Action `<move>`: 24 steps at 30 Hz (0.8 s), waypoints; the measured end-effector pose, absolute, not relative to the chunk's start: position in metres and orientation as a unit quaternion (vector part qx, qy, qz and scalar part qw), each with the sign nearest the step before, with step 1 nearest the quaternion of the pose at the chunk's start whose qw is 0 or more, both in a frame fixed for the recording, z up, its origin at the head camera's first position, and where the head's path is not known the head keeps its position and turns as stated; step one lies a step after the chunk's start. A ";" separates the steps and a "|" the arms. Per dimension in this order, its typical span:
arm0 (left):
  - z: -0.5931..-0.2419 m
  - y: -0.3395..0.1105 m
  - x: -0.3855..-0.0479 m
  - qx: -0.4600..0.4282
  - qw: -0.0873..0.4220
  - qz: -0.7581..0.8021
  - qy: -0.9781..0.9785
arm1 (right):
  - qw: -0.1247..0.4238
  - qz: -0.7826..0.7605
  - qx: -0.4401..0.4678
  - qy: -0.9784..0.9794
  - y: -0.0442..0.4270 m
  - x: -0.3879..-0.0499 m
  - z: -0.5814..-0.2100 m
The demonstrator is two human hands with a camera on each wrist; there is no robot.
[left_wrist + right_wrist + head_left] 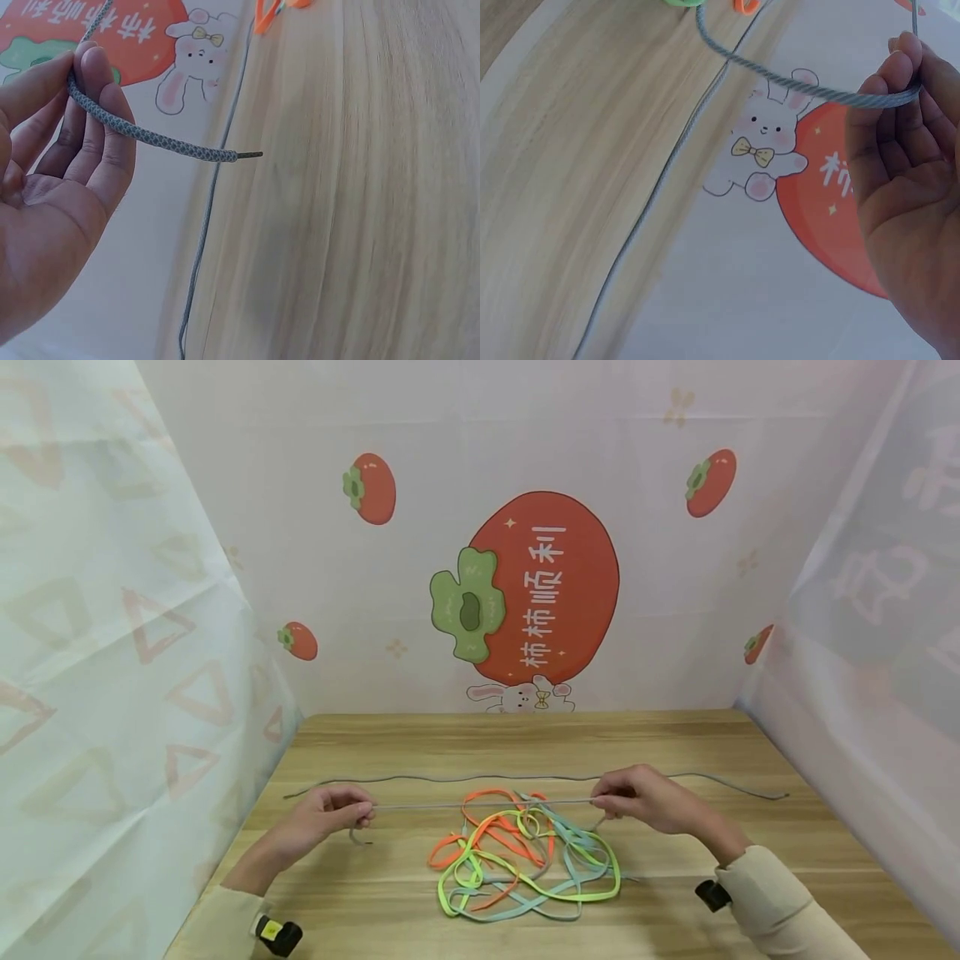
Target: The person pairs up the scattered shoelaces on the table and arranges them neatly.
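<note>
A grey cord [480, 804] is stretched nearly straight between the two hands, above a tangle of laces. The left hand [330, 817] pinches it between thumb and forefinger; in the left wrist view a short end [165, 141] with a dark tip hangs past the fingers of that hand [67, 165]. At the other side the right hand [648, 797] pinches the same cord, and in the right wrist view a length [817, 91] droops away from the hand [911, 157] toward the laces. Orange, yellow-green and light blue flat laces [525, 877] lie tangled below the cord.
Another grey cord [450, 778] lies across the wooden table [525, 739] behind the tangle, running left to right in a slightly wavy line. White printed sheets hang at the back [660, 635] and on both sides of the table.
</note>
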State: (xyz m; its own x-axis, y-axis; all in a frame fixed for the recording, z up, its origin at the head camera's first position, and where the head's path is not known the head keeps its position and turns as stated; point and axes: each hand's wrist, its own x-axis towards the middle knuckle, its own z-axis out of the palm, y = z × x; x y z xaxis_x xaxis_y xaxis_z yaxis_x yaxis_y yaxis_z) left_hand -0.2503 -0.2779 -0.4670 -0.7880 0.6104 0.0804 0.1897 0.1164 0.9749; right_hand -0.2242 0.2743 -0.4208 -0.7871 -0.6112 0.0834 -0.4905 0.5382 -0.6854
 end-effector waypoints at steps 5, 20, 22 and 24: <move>-0.464 -0.284 -0.251 0.269 0.163 0.597 0.738 | 0.093 -0.376 -0.308 0.869 0.287 -0.223 -0.421; -0.462 -0.309 -0.251 0.269 0.149 0.589 0.747 | 0.068 -0.374 -0.292 0.878 0.329 -0.217 -0.423; -0.462 -0.313 -0.251 0.265 0.145 0.585 0.752 | 0.067 -0.371 -0.288 0.880 0.335 -0.215 -0.423; -0.461 -0.317 -0.252 0.265 0.142 0.580 0.757 | 0.063 -0.372 -0.287 0.880 0.341 -0.215 -0.423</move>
